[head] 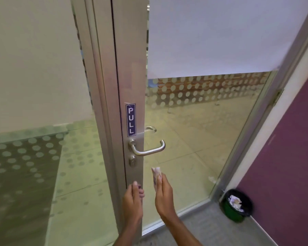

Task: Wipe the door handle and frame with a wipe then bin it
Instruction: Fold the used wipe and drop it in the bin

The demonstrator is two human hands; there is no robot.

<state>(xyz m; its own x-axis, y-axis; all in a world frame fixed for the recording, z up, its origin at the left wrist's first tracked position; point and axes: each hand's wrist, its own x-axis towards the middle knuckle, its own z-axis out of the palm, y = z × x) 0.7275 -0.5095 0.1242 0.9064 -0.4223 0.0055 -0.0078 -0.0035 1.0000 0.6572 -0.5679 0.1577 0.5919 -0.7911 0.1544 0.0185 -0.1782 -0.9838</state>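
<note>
A silver lever door handle (pixel 148 149) sticks out of the metal door frame (pixel 130 68), just under a blue PULL sticker (pixel 131 120). A keyhole (pixel 132 161) sits below the handle. My right hand (pixel 163 196) pinches a crumpled white wipe (pixel 156 174), which is held upright in the air just right of the frame and below the handle, apart from both. My left hand (pixel 133 201) rests with its fingertips against the frame's lower edge and holds nothing I can see.
A small black bin with a green liner (pixel 236 205) stands on the floor at the lower right, with crumpled paper in it, against a purple wall (pixel 283 166). The door's glass pane (pixel 194 130) has frosted dots. Grey carpet lies underfoot.
</note>
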